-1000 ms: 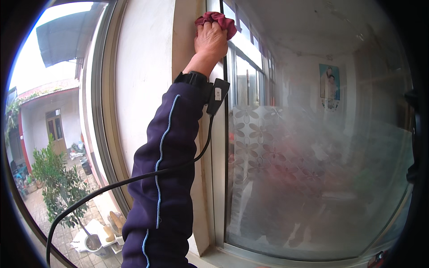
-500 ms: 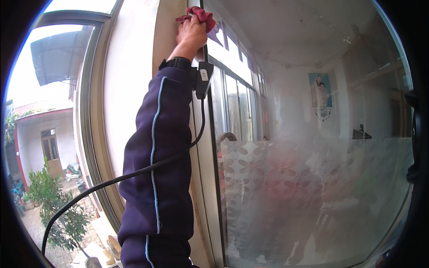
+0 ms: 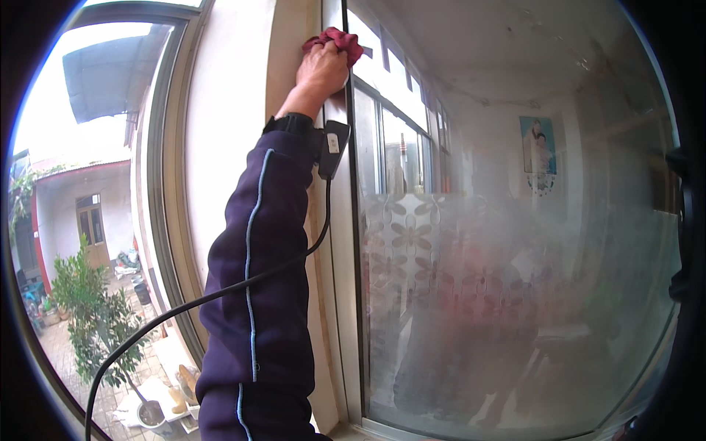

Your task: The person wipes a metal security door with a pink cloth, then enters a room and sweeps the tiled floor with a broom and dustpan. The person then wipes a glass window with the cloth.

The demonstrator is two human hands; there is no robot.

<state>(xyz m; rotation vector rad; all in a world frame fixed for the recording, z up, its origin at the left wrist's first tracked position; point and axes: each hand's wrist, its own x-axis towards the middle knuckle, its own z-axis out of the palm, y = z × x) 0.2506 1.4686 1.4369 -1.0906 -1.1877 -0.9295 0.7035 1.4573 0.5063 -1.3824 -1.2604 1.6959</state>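
Observation:
My left hand [image 3: 322,72] is raised high, with its fingers closed on a crumpled dark red cloth [image 3: 343,44]. The cloth lies against the upright metal window frame [image 3: 334,16], at the left edge of a large glass pane [image 3: 471,220]. My left arm, in a dark blue sleeve [image 3: 257,294] with a light blue stripe, reaches up from the lower edge. A black strap and a small black device [image 3: 334,147] sit at the wrist, and a black cable [image 3: 198,300] hangs from it across the sleeve. My right hand is not in view.
Frosted flower patterns [image 3: 412,235] and hazy reflections cover the lower pane. A picture [image 3: 539,145] shows in the upper glass. Left of the white wall [image 3: 228,88], another window [image 3: 158,184] opens onto a yard with a potted shrub [image 3: 92,309] and a building.
My left hand and the cloth appear slightly lower and further right in the view, still at the frame. The whole scene has shifted a little, and the cable has swung right.

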